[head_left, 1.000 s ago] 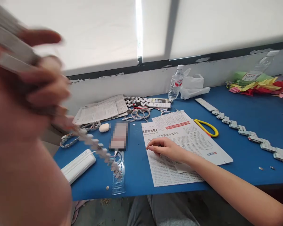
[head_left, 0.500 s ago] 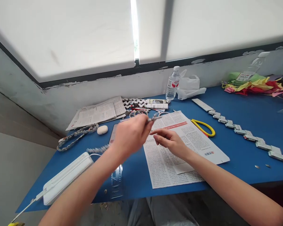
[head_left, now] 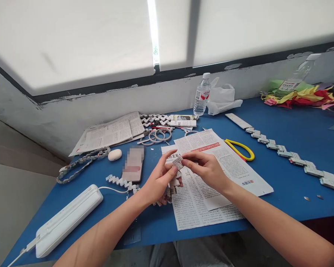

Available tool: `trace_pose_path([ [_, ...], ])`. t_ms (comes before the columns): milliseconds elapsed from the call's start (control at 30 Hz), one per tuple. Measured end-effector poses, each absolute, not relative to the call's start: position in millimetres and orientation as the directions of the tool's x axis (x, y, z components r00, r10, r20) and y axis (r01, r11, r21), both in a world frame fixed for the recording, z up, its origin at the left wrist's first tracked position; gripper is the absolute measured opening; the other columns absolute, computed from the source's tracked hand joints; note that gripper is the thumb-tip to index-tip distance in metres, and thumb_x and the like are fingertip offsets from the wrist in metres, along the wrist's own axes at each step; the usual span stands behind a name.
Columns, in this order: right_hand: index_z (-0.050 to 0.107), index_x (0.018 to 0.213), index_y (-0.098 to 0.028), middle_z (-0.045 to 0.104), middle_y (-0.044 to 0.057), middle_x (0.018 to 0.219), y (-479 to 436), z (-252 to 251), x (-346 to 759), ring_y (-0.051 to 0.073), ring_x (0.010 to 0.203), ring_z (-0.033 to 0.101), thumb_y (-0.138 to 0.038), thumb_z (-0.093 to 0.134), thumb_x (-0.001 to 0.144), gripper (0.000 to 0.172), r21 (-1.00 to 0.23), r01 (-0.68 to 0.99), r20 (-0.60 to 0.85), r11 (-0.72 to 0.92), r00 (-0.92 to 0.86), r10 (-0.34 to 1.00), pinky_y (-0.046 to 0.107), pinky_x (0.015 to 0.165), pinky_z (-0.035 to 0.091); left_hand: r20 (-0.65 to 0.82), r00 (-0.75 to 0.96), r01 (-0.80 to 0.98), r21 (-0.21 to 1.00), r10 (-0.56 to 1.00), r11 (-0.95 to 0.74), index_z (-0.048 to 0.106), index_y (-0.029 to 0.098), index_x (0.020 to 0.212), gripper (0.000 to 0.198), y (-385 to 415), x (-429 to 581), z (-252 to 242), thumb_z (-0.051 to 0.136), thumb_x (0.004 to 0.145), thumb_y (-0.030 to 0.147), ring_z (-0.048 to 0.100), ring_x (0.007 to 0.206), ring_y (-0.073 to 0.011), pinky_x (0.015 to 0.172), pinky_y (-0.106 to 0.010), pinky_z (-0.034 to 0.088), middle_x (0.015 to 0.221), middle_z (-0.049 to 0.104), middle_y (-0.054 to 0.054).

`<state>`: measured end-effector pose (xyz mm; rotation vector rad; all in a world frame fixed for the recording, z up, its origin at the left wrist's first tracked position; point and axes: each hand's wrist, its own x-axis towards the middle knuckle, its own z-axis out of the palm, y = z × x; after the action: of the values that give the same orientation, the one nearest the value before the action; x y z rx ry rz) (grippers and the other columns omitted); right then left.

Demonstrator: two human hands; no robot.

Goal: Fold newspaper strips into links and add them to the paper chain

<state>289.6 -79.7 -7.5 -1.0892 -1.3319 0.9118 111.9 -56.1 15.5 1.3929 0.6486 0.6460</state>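
Note:
Both hands meet over the newspaper sheets (head_left: pixel 233 170) in the middle of the blue table (head_left: pixel 289 129). My left hand (head_left: pixel 160 180) pinches the end of a folded newspaper chain (head_left: pixel 119 181) between thumb and fingers. The chain trails left across the table and bunches under the palm. My right hand (head_left: pixel 204 168) is closed on the same end piece from the right, fingertips touching it. A phone (head_left: pixel 133 163) lies just left of the hands.
A white power bank (head_left: pixel 65 220) with cable lies front left. Yellow scissors (head_left: pixel 241 148), a long paper chain (head_left: pixel 284 152), a water bottle (head_left: pixel 202 94), rings (head_left: pixel 158 135), a newspaper stack (head_left: pixel 111 133), a second chain (head_left: pixel 80 163) and coloured paper (head_left: pixel 303 96) surround the area.
My left hand came down from near the camera to the table centre with the chain. My right hand lifted off the newspaper and closed on the chain's end.

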Motion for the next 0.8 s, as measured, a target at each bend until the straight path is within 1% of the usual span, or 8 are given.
trace_pose_path([
  [67,0.071,0.089,-0.02,0.071,0.005,0.08,-80,-8,288,0.018,0.07,0.064,-0.038,0.069,0.079,0.022,-0.961,0.096,0.265,0.259,0.061,0.962,0.03,0.06,0.052,-0.084,0.707,-0.091,0.974,0.703,0.208,0.029,0.027,0.143,0.057,-57,113,12,0.051,0.091,0.033,0.059,0.056,-0.0122,0.057,-0.025,0.045,0.063,0.05,0.005],
  [233,0.071,0.086,-0.019,0.071,0.004,0.077,-81,-8,285,0.016,0.066,0.062,-0.039,0.067,0.08,0.021,-0.972,0.083,0.225,0.22,0.061,0.972,0.029,0.059,0.05,-0.189,0.722,-0.18,0.877,0.666,0.445,0.036,0.027,0.143,0.057,-58,115,11,0.052,0.088,0.028,0.052,0.046,-0.0088,0.051,-0.023,0.039,0.061,0.05,0.004],
  [333,0.071,0.086,-0.019,0.071,0.005,0.079,-82,-8,284,0.016,0.063,0.06,-0.039,0.067,0.08,0.021,-0.974,0.088,0.215,0.208,0.071,0.974,0.029,0.057,0.048,-0.218,0.719,-0.172,0.864,0.66,0.473,0.038,0.028,0.142,0.058,-58,116,11,0.055,0.087,0.029,0.049,0.044,-0.0085,0.049,-0.023,0.037,0.06,0.048,0.005],
  [467,0.071,0.086,-0.018,0.068,0.003,0.071,-82,-8,284,0.014,0.059,0.056,-0.038,0.067,0.079,0.021,-0.974,0.087,0.219,0.211,0.083,0.972,0.027,0.052,0.044,-0.199,0.716,-0.16,0.886,0.67,0.434,0.037,0.027,0.144,0.06,-57,115,7,0.056,0.087,0.033,0.05,0.045,-0.0087,0.05,-0.023,0.039,0.061,0.05,0.004],
  [567,0.071,0.086,-0.018,0.062,0.001,0.064,-83,-9,283,0.012,0.053,0.05,-0.037,0.066,0.08,0.021,-0.975,0.086,0.214,0.207,0.094,0.972,0.026,0.048,0.041,-0.154,0.709,-0.113,0.939,0.689,0.326,0.034,0.027,0.145,0.059,-57,115,2,0.053,0.089,0.035,0.053,0.048,-0.0087,0.051,-0.023,0.043,0.063,0.051,0.004],
  [667,0.071,0.085,-0.017,0.06,0.0,0.061,-85,-11,282,0.011,0.049,0.047,-0.036,0.064,0.082,0.02,-0.974,0.073,0.223,0.216,0.101,0.97,0.025,0.046,0.039,-0.07,0.663,0.029,0.997,0.745,0.067,0.038,0.03,0.143,0.051,-60,114,3,0.047,0.093,0.037,0.06,0.06,-0.0111,0.06,-0.026,0.05,0.073,0.056,0.001],
  [733,0.071,0.085,-0.018,0.064,0.002,0.066,-87,-11,282,0.012,0.053,0.052,-0.034,0.063,0.082,0.018,-0.956,0.108,0.284,0.272,0.119,0.951,0.026,0.048,0.043,0.081,0.605,0.115,0.975,0.792,-0.188,0.049,0.031,0.136,0.042,-62,113,5,0.048,0.094,0.035,0.064,0.083,-0.0147,0.078,-0.031,0.053,0.093,0.063,-0.003],
  [800,0.071,0.086,-0.02,0.069,0.004,0.073,-89,-10,281,0.015,0.06,0.059,-0.032,0.062,0.082,0.015,-0.91,0.195,0.393,0.366,0.123,0.911,0.027,0.052,0.047,0.277,0.534,0.138,0.903,0.799,-0.406,0.057,0.031,0.128,0.036,-64,112,8,0.052,0.093,0.031,0.061,0.101,-0.0168,0.09,-0.031,0.05,0.111,0.062,-0.004],
])
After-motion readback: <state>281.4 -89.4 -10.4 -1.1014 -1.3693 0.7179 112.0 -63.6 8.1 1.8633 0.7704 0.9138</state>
